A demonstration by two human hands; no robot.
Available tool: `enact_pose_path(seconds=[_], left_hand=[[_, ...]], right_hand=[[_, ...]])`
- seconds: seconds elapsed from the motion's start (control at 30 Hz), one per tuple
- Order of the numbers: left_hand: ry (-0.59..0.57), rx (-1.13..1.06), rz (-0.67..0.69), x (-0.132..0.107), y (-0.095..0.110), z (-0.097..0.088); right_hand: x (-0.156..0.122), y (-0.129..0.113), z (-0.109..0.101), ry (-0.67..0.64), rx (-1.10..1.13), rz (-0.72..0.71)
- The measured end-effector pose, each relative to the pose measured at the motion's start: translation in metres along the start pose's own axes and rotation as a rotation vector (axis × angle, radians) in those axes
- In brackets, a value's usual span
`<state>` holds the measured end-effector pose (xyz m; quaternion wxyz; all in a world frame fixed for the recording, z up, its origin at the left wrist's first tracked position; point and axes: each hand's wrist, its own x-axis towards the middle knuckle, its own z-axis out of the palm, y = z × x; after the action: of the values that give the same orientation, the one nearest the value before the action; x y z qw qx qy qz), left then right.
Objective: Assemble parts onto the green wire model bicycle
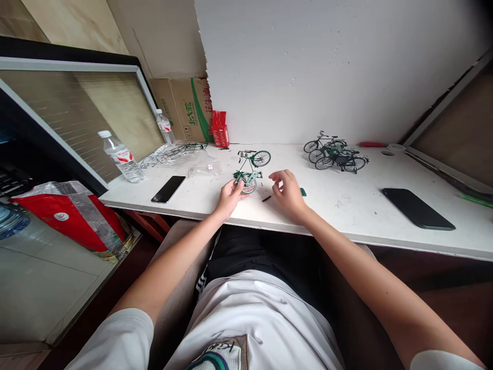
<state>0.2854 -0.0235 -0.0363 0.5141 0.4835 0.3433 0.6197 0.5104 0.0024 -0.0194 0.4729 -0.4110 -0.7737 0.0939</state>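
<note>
My left hand (pixel 230 198) is closed on a small green model bicycle (pixel 246 167), its fingers around the lower wheel. The bicycle stands on end, one wheel above the other, over the white table. Just to its right is my right hand (pixel 287 192), apart from the model, with fingers curled in toward the thumb. Whatever may be between those fingertips is too small to make out. Between the hands lies a short black piece (pixel 266 198) on the tabletop. A small green part (pixel 303 192) shows beside my right hand, partly hidden by it.
Several finished-looking model bicycles (pixel 334 152) stand at the back right. Dark part frames (pixel 175 154) and a clear plastic bag (pixel 204 168) lie back left, near water bottles (pixel 122 158) and a red box (pixel 220 129). Phones lie left (pixel 168 189) and right (pixel 418 208).
</note>
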Motion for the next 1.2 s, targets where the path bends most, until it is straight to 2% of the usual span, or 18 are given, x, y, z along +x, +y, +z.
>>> enact_pose_path(seconds=[0.1,0.2,0.33,0.4,0.53,0.63,0.8,1.03,1.13,1.2], left_hand=[[0.069,-0.005,0.017,0.003,-0.004,0.000],[0.127,-0.032,0.054,0.004,-0.007,0.000],[0.186,-0.046,0.076,0.004,-0.008,0.000],[0.182,-0.045,0.071,0.004,-0.007,0.000],[0.163,-0.063,0.069,0.004,-0.006,0.001],[0.158,-0.075,0.063,0.003,-0.005,0.001],[0.153,-0.053,0.054,0.002,-0.003,0.001],[0.207,-0.063,0.084,0.002,-0.003,0.002],[0.218,-0.071,0.093,0.002,-0.003,0.002],[0.214,-0.079,0.097,0.001,-0.002,0.003]], right_hand=[[0.009,0.021,-0.002,-0.136,-0.126,-0.006],[0.015,0.032,-0.001,-0.221,-0.204,0.006],[0.019,0.029,-0.007,-0.330,-0.211,-0.071],[0.018,0.025,-0.011,-0.424,-0.180,-0.133],[0.013,0.021,-0.013,-0.547,-0.165,-0.134],[0.010,0.019,-0.011,-0.524,-0.165,-0.144],[0.013,0.012,-0.013,-0.406,-0.074,-0.129],[0.020,0.018,-0.015,0.024,0.296,0.126],[0.024,0.023,-0.015,0.034,0.332,0.172],[0.025,0.026,-0.016,0.006,0.236,0.179]])
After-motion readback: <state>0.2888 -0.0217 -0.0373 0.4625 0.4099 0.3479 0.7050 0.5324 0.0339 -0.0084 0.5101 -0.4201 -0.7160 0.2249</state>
